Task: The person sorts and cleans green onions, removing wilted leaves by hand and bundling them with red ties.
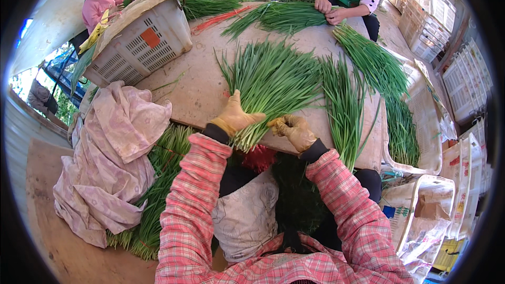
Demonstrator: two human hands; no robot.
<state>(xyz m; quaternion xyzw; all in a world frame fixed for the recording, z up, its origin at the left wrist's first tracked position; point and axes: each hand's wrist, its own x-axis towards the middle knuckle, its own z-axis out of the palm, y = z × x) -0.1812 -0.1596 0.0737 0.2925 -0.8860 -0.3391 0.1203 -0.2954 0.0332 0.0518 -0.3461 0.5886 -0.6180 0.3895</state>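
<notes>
A large bunch of garlic chives (276, 76) fans out on the board, its leaf tips pointing away from me and its pale cut ends toward me. My left hand (235, 117), in a tan glove, grips the bunch near those cut ends, thumb across the stalks. On the other side, my right hand (295, 131), gloved as well, has its fingers curled together beside the stalks; whatever they pinch is hidden. A thinner row of chives (344, 108) lies just right of the bunch.
A white crate (144, 42) stands at the far left. More chives (371, 60) and a chive-filled crate (442, 163) are at right. A crumpled cloth (110, 152) covers chives at left. Across the board, a co-worker's hands (330, 13) handle another bunch (284, 17).
</notes>
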